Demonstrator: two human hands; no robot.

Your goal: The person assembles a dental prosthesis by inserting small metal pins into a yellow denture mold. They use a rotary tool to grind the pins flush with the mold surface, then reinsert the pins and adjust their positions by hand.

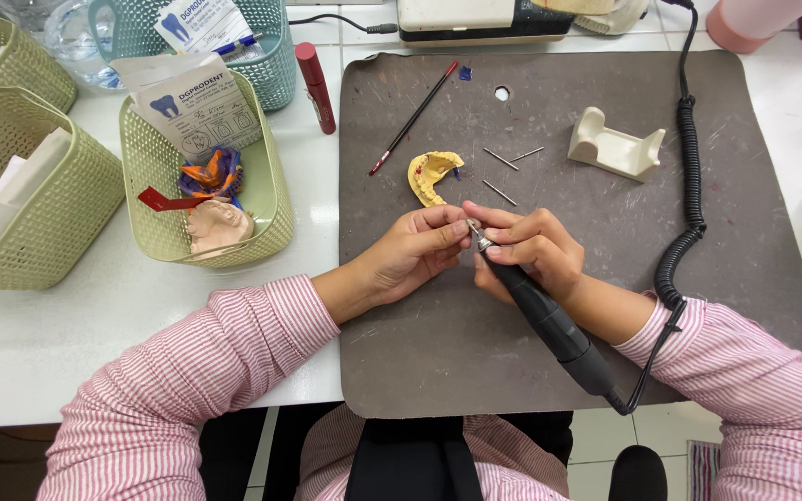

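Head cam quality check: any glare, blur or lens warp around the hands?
Head view: even, soft light, only faint shadows under the left hand and right hand; no glare on the dark mat; the handpiece is sharp, its tip too small to resolve; table edges bow slightly toward the corners.

head-worn camera, looking steeply down, close over grey mat (420, 353); white table (67, 343) around it

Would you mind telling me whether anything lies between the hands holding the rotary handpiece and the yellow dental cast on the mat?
Nothing visible does. The left hand and right hand grip the handpiece just below the yellow cast; only bare mat separates them.
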